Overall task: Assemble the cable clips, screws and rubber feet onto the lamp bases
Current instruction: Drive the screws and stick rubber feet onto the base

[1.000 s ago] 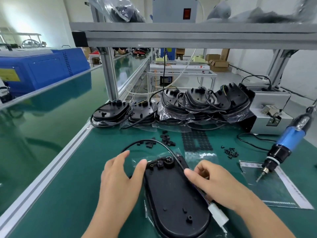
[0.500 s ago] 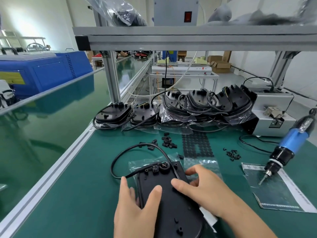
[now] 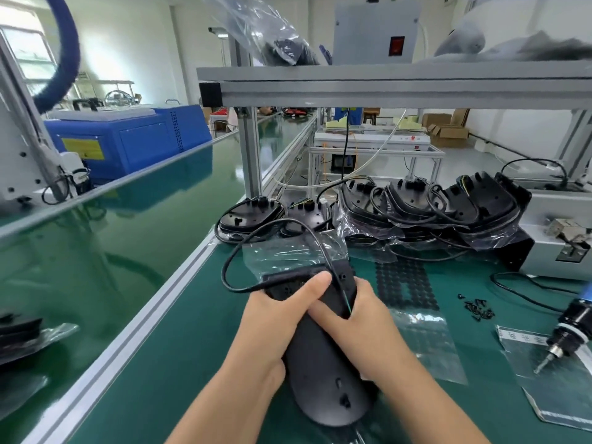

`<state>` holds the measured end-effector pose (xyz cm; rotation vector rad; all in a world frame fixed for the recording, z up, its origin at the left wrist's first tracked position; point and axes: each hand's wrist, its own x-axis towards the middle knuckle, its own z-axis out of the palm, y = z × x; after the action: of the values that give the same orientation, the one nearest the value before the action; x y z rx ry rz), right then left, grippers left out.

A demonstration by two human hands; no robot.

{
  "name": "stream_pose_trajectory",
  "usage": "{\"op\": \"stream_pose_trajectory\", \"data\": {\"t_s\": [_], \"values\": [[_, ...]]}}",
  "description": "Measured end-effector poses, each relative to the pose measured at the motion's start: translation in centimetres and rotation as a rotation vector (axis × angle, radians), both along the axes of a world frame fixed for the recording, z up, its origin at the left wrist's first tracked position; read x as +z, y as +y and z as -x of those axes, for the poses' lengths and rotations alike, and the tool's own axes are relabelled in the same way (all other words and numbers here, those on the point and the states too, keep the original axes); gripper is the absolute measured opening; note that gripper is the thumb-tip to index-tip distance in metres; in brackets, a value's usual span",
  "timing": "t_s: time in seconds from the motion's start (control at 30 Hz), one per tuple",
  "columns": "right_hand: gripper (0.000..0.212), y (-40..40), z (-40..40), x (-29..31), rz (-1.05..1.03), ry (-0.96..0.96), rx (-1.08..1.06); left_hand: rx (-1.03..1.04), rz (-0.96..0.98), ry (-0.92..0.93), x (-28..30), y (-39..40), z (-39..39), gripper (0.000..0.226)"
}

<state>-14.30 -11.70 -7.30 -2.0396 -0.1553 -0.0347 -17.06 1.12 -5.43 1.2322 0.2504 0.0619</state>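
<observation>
While half a second ago the lamp base (image 3: 323, 373) lay flat on the green bench mat (image 3: 192, 363) under our palms, we now have it raised at its far end and gripped from both sides. Our left hand (image 3: 272, 318) wraps its fingers around the left edge, thumb stretched across the top near the cable exit; our right hand (image 3: 355, 318) curls around the right edge, and the fingers appear to pinch the black cable (image 3: 256, 235) against the shell. That cable loops out to the left and back over the clear plastic bag (image 3: 294, 251), which has slid off toward the far end of the base.

We judge this to mean the base is being freed from its bag and turned for fitting, so the assembly on this unit has hardly begun. Beyond our hands, the sheet of rubber feet (image 3: 407, 283) lies on the mat, the small pile of screws (image 3: 477, 307) sits to its right, and the electric screwdriver (image 3: 567, 328) hangs at the right edge with its bit pointing down. We cannot make out the cable clips from here. A row of bagged lamp bases (image 3: 416, 209) waits at the back of the bench, so more than 1 unit remains.
</observation>
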Motion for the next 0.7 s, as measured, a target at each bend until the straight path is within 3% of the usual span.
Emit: {"op": "stream_pose_trajectory", "data": {"t_s": [0.13,0.3,0.4,0.53,0.7], "values": [[0.087,2.5,-0.4,-0.3,0.186,-0.135,-0.039,0.077,0.005,0.045,0.1,1.0,-1.5,0.031],[0.056,4.2,0.3,-1.1,0.322,-0.295,-0.11,0.116,0.108,0.082,-1.1,3.1,-1.6,0.043],[0.007,4.2,0.5,-1.0,0.296,-0.407,-0.173,0.171,0.088,0.052,-2.0,3.8,-1.7,0.057],[0.007,4.1,0.5,-0.9,0.302,-0.567,-0.219,0.194,0.096,0.041,-2.5,4.1,-2.1,0.053],[0.009,4.9,1.1,-1.3,0.326,-0.742,-0.049,0.166,0.12,0.063,-2.5,4.4,-2.6,0.058]]}}
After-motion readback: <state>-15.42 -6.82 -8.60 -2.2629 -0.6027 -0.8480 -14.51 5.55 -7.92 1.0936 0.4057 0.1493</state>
